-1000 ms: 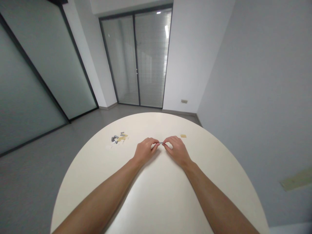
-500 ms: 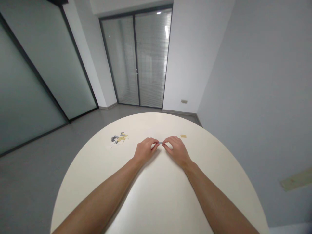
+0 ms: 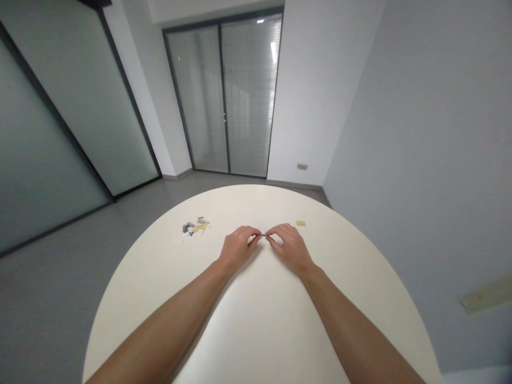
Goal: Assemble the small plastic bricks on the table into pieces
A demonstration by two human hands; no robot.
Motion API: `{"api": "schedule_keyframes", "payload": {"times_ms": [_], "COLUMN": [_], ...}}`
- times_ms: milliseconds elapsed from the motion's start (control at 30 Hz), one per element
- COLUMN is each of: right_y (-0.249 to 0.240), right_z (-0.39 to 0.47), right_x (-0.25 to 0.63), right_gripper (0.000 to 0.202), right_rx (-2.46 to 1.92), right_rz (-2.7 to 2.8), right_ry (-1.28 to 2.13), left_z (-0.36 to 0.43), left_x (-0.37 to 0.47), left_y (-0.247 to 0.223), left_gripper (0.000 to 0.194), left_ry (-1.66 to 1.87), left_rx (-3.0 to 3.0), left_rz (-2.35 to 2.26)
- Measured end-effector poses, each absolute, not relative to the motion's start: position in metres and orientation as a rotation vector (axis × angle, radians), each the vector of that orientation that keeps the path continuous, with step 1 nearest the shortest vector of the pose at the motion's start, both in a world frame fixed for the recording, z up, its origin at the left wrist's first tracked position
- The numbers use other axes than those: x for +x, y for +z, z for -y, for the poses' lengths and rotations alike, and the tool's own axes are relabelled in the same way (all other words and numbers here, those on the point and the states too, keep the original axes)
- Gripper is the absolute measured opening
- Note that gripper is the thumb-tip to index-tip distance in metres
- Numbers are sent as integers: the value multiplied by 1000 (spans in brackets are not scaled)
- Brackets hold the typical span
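Between my two hands is a small grey piece [image 3: 263,235], perhaps a toy building brick, though it is too small to be sure. My left hand [image 3: 241,244] pinches its left end between thumb and fingers. At the other end, my right hand [image 3: 290,245] pinches it in the same way. The fingertips cover much of the piece. Off to the left lies a loose pile of small grey, yellow and white pieces [image 3: 196,228]. A flat yellow piece [image 3: 301,223] rests on the table just beyond my right hand.
The round white table [image 3: 256,320] carries both forearms, and its curved edge runs all around. Beyond it stand a glass door with blinds [image 3: 226,101], a frosted glass partition [image 3: 72,90] on the left and a plain wall [image 3: 432,160] on the right.
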State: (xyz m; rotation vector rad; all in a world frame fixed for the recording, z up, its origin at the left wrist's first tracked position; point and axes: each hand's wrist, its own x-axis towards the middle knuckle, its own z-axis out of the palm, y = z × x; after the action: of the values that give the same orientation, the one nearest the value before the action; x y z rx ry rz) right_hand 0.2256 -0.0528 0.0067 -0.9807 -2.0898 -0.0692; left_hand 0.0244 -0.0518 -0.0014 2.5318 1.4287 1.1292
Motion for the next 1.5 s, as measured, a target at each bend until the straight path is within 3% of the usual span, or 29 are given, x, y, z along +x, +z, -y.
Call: {"api": "schedule_keyframes", "payload": {"times_ms": [1500], "right_y": [9], "right_z": [54], "right_x": [225], "right_gripper": [8], "right_rx": [-933], "right_rz": [2099], "right_ry": [-86], "left_z": [57], "left_x": [27], "left_y": [5], "left_gripper": [22], "left_ry": [1021], "left_rx": [2495], "left_rz": [-1487]}}
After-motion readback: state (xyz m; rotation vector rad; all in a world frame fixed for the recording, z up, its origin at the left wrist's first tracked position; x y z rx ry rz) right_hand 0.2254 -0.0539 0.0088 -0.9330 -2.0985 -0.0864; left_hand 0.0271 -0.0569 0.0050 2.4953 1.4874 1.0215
